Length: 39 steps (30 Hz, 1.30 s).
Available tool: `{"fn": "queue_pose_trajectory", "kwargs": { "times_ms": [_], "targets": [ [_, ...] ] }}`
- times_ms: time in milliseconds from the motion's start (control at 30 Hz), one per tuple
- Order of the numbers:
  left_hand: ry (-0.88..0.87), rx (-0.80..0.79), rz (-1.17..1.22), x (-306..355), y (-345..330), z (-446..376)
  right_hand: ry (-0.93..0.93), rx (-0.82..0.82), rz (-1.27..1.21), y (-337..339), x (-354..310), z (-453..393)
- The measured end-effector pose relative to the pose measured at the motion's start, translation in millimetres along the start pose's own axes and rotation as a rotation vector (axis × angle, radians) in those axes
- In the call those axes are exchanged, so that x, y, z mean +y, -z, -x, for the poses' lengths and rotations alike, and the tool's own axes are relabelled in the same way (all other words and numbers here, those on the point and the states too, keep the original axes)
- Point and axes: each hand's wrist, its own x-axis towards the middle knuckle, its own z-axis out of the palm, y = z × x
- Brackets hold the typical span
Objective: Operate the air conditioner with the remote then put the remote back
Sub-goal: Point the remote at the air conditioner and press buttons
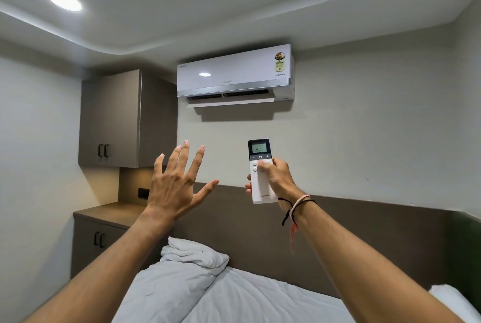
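A white air conditioner (234, 74) hangs high on the wall under the ceiling, its lower flap tilted open. My right hand (277, 179) holds a white remote (261, 187) upright below the unit, the thumb lying on the buttons. The remote's dark screen reads 24. My left hand (173, 182) is raised to the left of the remote, empty, palm away from me and fingers spread wide. Thread bands circle my right wrist.
A bed with white bedding (208, 291) lies below my arms against a brown headboard (338, 231). A grey wall cabinet (114, 119) hangs at the left above a low cupboard with a wooden counter (109, 212). A ceiling light (64, 0) glows at upper left.
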Motion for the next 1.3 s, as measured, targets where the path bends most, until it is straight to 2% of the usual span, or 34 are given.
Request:
{"fn": "queue_pose_trajectory", "kwargs": {
  "times_ms": [200, 433, 933, 1300],
  "targets": [
    [-0.016, -0.008, 0.009, 8, -5, -1, -0.009, -0.025, 0.024, 6, 10, 6],
    [-0.027, -0.018, 0.010, 16, -12, 0, -0.011, 0.082, 0.019, 11, 21, 2],
    [-0.020, -0.032, 0.009, 19, -20, 1, -0.025, 0.070, 0.003, 15, 22, 1],
    [-0.020, -0.020, 0.011, 20, -20, 5, 0.028, 0.101, 0.086, 21, 24, 6]
  ]
}}
